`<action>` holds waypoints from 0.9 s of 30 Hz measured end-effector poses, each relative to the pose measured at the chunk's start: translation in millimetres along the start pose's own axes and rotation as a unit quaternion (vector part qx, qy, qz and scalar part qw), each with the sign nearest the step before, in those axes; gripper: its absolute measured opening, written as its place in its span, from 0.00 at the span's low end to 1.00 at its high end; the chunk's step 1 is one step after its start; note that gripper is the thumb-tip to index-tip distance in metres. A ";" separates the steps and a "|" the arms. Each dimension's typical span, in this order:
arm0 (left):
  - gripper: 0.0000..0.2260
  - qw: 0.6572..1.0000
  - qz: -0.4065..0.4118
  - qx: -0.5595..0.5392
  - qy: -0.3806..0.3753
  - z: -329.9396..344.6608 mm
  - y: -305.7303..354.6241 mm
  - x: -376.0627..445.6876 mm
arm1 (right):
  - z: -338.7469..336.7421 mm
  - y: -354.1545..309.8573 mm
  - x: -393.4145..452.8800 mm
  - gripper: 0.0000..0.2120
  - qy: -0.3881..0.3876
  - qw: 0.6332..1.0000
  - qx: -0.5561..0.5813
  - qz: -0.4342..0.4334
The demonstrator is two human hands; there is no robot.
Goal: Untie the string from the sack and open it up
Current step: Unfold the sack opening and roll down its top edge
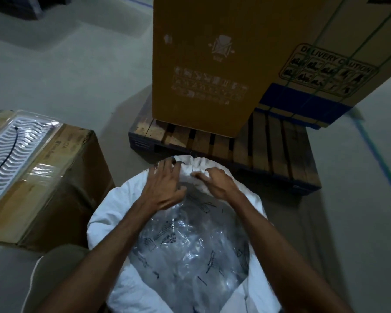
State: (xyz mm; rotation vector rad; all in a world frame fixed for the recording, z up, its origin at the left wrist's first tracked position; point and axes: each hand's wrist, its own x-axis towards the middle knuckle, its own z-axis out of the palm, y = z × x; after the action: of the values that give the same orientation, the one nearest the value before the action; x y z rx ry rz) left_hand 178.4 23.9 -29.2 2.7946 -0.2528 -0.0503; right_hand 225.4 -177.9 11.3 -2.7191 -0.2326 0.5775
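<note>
White woven cloth fills the lower middle of the frame: the sack (113, 213), its mouth bunched just above centre, clear printed plastic showing below. The left hand (165, 188) lies on the gathered neck with fingers spread and fairly straight; the right hand (215, 179) pinches the cloth beside a thin string (192, 171). The untying looks under way; next the knot likely needs loosening while the neck is steadied.
</note>
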 end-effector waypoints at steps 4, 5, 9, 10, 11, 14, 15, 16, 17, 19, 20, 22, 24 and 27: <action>0.32 0.999 0.033 -0.041 0.000 1.6 9.8 14.7 | -27.1 5.3 15.6 0.47 -0.085 0.987 0.106 0.081; 0.29 0.998 0.049 -0.036 -0.001 0.0 13.0 18.5 | -30.1 7.4 18.8 0.46 -0.096 0.986 0.107 0.089; 0.18 0.998 0.054 -0.006 -0.026 -5.8 15.3 32.3 | -26.5 16.7 5.4 0.40 -0.072 0.989 0.109 0.065; 0.17 0.999 0.024 -0.023 -0.034 -6.9 12.9 36.4 | -21.9 21.1 -3.6 0.39 -0.037 0.995 0.082 0.045; 0.17 0.998 -0.013 -0.047 -0.045 -10.2 11.1 40.0 | -15.1 27.8 -12.6 0.39 0.007 0.999 0.038 0.023; 0.19 0.987 -0.096 -0.100 -0.084 -17.0 9.3 57.4 | 3.2 44.0 -41.9 0.37 0.096 0.992 -0.073 0.036; 0.21 0.980 -0.114 -0.124 -0.110 -18.7 10.6 63.2 | 8.6 48.5 -47.6 0.34 0.112 0.990 -0.073 0.042; 0.22 0.971 -0.122 -0.147 -0.142 -20.8 15.0 67.3 | 11.5 51.7 -53.0 0.30 0.125 0.989 -0.064 0.047; 0.23 0.967 -0.122 -0.142 -0.174 -20.7 18.8 71.7 | 13.8 55.5 -53.2 0.28 0.136 0.988 -0.051 0.050; 0.27 0.979 -0.088 -0.058 -0.172 -23.1 32.8 73.9 | 7.5 56.6 -49.6 0.25 0.145 0.988 0.006 0.051; 0.30 0.988 -0.058 -0.021 -0.141 -24.3 43.7 72.5 | 3.1 58.0 -44.6 0.24 0.127 0.988 0.062 0.054; 0.32 0.995 0.033 -0.008 -0.095 -28.4 69.8 65.4 | -8.8 61.4 -32.9 0.26 0.064 0.977 0.195 0.063; 0.30 0.986 0.115 0.013 -0.117 -23.6 88.1 62.5 | -20.2 68.0 -25.7 0.28 -0.001 0.952 0.297 0.074; 0.24 0.977 0.150 0.045 -0.141 -9.0 91.0 68.6 | -33.7 74.2 -35.2 0.24 -0.065 0.920 0.381 0.063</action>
State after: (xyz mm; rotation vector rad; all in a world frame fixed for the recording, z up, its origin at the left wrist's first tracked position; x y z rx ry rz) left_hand 231.1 -70.1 9.0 2.7975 -0.7601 -0.3737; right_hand 214.1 -264.7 25.5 -1.9472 0.1235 0.7050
